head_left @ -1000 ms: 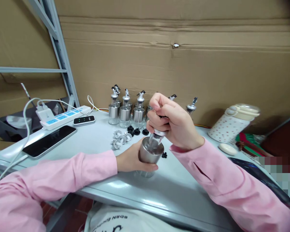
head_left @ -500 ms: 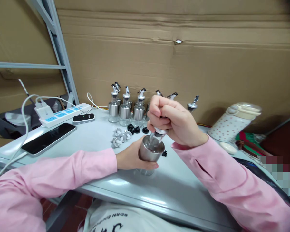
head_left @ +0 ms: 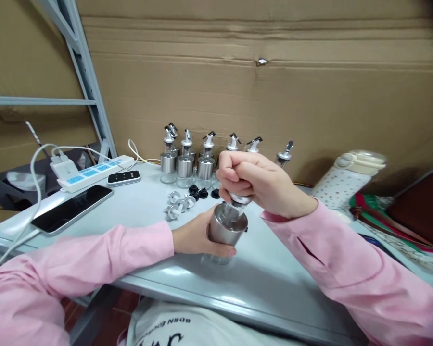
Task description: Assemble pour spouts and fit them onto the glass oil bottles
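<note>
My left hand (head_left: pixel 202 235) is wrapped around the steel sleeve of a glass oil bottle (head_left: pixel 228 226), which leans a little near the table's front edge. Over its neck, my right hand (head_left: pixel 254 180) is closed in a fist around the pourer top (head_left: pixel 241 198); only the white and clear lower rim of that top shows below the fingers. Behind my hands lie several loose white pourer spouts (head_left: pixel 178 205) and several black stoppers (head_left: pixel 203 193). Farther back stands a group of similar oil bottles (head_left: pixel 185 166) with white and black pourers on.
At the left are a black phone (head_left: pixel 74 209), a small dark device (head_left: pixel 123 178) and a white power strip (head_left: pixel 97 173) with cables. A dotted flask (head_left: pixel 341 182) leans at the right, beside a brown bag (head_left: pixel 422 206). Cardboard (head_left: pixel 202 86) walls off the back.
My right fist has dropped slightly, still on the bottle's top, while my left hand keeps its hold. The view has shifted a little.
</note>
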Motion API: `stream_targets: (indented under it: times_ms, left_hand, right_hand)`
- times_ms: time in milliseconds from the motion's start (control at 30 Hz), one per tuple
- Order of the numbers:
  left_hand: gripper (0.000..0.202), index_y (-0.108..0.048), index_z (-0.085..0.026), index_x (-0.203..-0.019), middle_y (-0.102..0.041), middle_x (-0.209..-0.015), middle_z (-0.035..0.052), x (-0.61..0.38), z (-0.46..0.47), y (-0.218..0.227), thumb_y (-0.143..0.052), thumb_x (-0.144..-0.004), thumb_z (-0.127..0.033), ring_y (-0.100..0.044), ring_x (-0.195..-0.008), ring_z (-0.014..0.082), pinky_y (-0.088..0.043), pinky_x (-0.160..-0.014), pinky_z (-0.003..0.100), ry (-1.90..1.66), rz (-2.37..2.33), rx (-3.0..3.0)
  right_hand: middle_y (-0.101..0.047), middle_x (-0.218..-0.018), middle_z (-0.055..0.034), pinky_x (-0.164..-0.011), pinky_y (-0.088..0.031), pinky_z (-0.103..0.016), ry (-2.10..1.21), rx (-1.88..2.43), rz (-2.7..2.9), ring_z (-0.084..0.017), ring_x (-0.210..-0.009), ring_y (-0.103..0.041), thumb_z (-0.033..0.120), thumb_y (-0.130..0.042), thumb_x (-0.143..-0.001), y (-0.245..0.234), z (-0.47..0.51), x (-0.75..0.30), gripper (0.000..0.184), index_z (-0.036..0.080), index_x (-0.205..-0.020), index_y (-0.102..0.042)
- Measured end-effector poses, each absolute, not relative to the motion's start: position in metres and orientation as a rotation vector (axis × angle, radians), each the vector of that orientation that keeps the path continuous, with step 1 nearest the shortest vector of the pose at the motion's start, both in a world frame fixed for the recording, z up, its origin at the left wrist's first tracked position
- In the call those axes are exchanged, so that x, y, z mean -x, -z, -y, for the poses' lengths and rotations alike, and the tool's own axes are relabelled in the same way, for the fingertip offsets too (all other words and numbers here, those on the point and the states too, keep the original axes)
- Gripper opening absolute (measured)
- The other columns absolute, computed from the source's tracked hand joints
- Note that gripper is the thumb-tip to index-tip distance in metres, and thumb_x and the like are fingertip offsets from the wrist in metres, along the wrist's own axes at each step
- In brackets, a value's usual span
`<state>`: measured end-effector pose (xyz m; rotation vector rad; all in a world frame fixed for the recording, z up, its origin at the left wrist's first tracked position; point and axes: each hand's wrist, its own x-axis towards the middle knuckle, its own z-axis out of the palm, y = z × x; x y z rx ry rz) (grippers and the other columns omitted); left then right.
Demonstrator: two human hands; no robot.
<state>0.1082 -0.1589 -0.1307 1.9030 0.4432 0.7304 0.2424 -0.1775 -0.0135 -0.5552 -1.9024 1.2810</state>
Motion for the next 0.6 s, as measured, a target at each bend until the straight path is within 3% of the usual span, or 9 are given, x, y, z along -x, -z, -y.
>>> stream_targets:
  times_ms: [100,167,267,367,467,600]
  left_hand:
    - [0.046,-0.052,-0.015,-0.1,-0.059,-0.098,0.0081,-0.108,0.159,0.131,-0.072,-0.061,-0.028,-0.055,-0.091,0.0219,-0.042,-0.079,0.034,-0.721,-0.406,-1.873]
    - [0.048,-0.05,-0.015,-0.103,-0.059,-0.1,0.0081,-0.108,0.159,0.133,-0.072,-0.062,-0.027,-0.055,-0.092,0.0215,-0.042,-0.079,0.034,-0.719,-0.396,-1.841]
    - [0.058,-0.045,-0.017,-0.111,-0.058,-0.104,0.0085,-0.108,0.16,0.136,-0.073,-0.061,-0.026,-0.055,-0.094,0.0217,-0.043,-0.079,0.034,-0.715,-0.403,-1.786]
    - [0.063,-0.041,-0.019,-0.117,-0.055,-0.112,0.0098,-0.108,0.16,0.138,-0.073,-0.062,-0.026,-0.053,-0.099,0.0235,-0.043,-0.08,0.035,-0.714,-0.416,-1.777]
    - [0.064,-0.039,-0.019,-0.119,-0.051,-0.117,0.0104,-0.109,0.16,0.138,-0.071,-0.064,-0.028,-0.05,-0.105,0.0252,-0.042,-0.085,0.038,-0.709,-0.406,-1.797]
    - [0.072,-0.032,-0.02,-0.125,-0.043,-0.126,0.0116,-0.108,0.159,0.136,-0.071,-0.065,-0.029,-0.041,-0.117,0.0277,-0.034,-0.095,0.042,-0.719,-0.392,-1.864]
  right_hand:
    - [-0.035,-0.057,0.0071,-0.059,-0.045,-0.025,-1.142,0.571,1.748,-0.006,-0.046,-0.037,0.022,-0.045,-0.079,0.026,0.179,-0.245,0.002,0.021,-0.077,-0.044]
    - [-0.048,-0.083,0.001,-0.07,-0.047,-0.028,-1.015,0.594,1.648,-0.011,-0.073,-0.053,0.031,-0.051,-0.079,0.039,0.179,-0.249,0.024,0.025,-0.098,-0.039]
    - [-0.045,-0.108,-0.006,-0.082,-0.045,-0.033,-0.865,0.68,1.711,-0.018,-0.103,-0.049,0.037,-0.06,-0.074,0.059,0.179,-0.26,0.049,0.026,-0.112,-0.031]
    - [-0.05,-0.108,-0.0088,-0.085,-0.042,-0.037,-0.672,0.773,1.937,-0.021,-0.101,-0.05,0.035,-0.061,-0.075,0.075,0.184,-0.271,0.051,0.024,-0.116,-0.033]
    - [-0.056,-0.102,-0.0098,-0.08,-0.043,-0.037,-0.441,0.778,2.11,-0.021,-0.09,-0.054,0.028,-0.053,-0.081,0.084,0.191,-0.277,0.034,0.02,-0.112,-0.041]
    - [-0.06,-0.1,-0.0097,-0.077,-0.045,-0.034,-0.505,0.772,2.035,-0.019,-0.087,-0.057,0.026,-0.044,-0.087,0.092,0.195,-0.275,0.017,0.018,-0.103,-0.048]
